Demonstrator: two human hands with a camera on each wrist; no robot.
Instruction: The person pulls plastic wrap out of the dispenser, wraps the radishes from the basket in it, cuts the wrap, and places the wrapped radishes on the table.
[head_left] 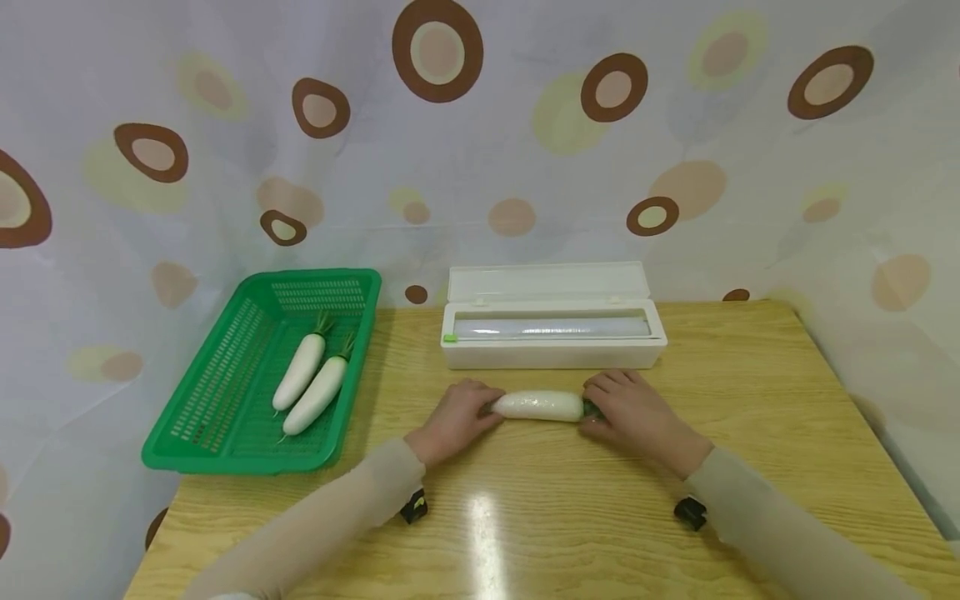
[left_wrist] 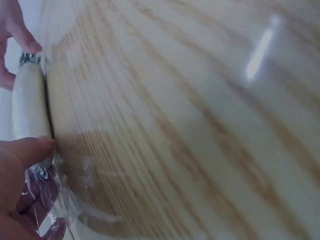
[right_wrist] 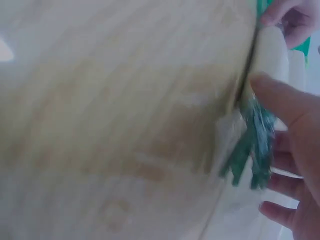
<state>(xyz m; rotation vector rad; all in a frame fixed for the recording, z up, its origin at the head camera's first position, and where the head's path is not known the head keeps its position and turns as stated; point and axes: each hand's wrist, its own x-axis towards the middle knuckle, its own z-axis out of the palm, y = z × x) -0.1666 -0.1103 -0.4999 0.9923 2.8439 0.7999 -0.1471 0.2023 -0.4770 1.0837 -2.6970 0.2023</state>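
The radish lies on the desk, just before the open box. It seems already covered with clear film; loose film shows at its ends, so closing them probably remains. It is white, plump and shiny, its green leaves under the film. The left hand has its grip closed around the thin end; the right hand has a looser grip at the leaf end. In the basket, two other radishes look unwrapped.
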